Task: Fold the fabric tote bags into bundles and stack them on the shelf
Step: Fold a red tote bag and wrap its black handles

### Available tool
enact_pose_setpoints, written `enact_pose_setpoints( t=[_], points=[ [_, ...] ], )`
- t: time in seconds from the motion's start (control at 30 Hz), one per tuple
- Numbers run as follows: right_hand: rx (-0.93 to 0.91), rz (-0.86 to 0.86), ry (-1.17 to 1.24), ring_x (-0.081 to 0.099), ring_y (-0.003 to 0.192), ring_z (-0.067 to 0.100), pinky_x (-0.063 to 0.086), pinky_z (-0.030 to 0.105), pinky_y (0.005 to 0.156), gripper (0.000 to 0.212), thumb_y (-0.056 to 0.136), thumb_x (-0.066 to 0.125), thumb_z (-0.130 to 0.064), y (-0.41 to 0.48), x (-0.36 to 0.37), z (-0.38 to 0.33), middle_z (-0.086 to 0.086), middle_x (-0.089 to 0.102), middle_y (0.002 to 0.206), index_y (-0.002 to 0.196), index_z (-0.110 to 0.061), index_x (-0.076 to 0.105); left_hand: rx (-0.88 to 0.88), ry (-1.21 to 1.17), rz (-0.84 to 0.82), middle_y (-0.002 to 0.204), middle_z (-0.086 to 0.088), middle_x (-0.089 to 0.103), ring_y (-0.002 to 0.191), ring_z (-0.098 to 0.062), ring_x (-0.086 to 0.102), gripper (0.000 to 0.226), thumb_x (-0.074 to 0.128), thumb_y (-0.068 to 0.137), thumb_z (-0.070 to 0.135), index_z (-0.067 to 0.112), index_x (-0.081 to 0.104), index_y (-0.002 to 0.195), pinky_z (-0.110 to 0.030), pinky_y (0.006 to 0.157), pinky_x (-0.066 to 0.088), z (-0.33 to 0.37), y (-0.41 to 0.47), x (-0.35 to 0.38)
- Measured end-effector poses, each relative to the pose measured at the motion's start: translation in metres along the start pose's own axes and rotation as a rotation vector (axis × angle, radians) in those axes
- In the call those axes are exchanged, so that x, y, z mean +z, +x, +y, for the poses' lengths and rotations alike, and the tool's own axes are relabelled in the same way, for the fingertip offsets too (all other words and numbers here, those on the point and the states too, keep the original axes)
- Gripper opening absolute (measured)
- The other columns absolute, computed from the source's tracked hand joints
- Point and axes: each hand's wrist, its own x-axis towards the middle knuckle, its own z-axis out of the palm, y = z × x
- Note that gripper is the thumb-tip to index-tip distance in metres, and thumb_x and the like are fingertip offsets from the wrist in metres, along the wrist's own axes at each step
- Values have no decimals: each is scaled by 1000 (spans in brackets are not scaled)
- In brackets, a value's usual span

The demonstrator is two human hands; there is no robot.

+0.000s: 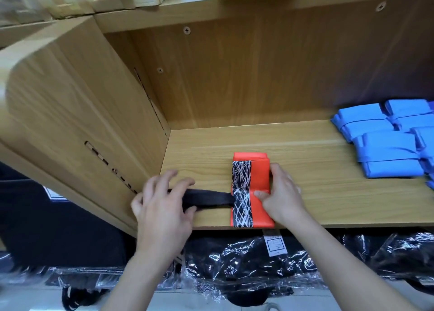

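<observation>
An orange bundle (260,181), banded black with white scribbled lines, lies near the front edge of the shelf (317,151); the right hand (281,193) grips its right side, thumb on top; the left hand (162,202) holds its black strap (209,196), stretched leftward; blue bundles (385,141) sit at the right; the print on a white label (274,245) below is too small to read.

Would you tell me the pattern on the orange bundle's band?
Band: white crisscross lines on black; head view.

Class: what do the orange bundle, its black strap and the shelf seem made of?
The orange bundle: likely matte woven fabric, soft folded layers; the black strap: webbing, faintly ribbed sheen; the shelf: probably wood-grain laminate board, uniform printed grain.
</observation>
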Motion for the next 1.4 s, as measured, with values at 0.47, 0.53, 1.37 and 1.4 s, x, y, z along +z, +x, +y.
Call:
enact_pose_setpoints(
  t=[0.47, 0.53, 1.37, 1.4],
  points=[
    [-64, -126, 295, 50, 56, 14, 42, 29, 58, 80, 66, 72, -2, 19, -20, 4, -7, 53, 64, 124, -36, 29, 543, -164, -275, 144, 6, 50, 135, -13, 44, 56, 60, 81, 50, 31, 44, 132, -38, 109, 38, 46, -5, 67],
    [-67, -213, 401, 57, 59, 16, 51, 30, 62, 94, 67, 79, -7, 32, -26, 5, 4, 65, 71, 134, -47, 27, 556, -165, -271, 140, 5, 55, 131, -14, 49, 52, 53, 81, 50, 30, 47, 129, -38, 106, 43, 47, -4, 65],
    [-165, -300, 586, 59, 71, 17, 50, 32, 61, 20, 81, 55, -26, 8, -26, -13, -3, 67, 92, 85, -39, 70, -112, -669, -433, 118, 8, 63, 113, -14, 56, 55, 68, 88, 34, 23, 46, 137, -22, 89, 41, 41, 30, 48],
    [-172, -293, 598, 61, 78, 12, 49, 31, 70, 20, 80, 52, -35, 5, -27, -13, -8, 69, 94, 87, -39, 70, -97, -645, -439, 117, 6, 64, 112, -16, 57, 46, 65, 90, 35, 22, 49, 131, -25, 88, 42, 43, 30, 48]
  ],
)
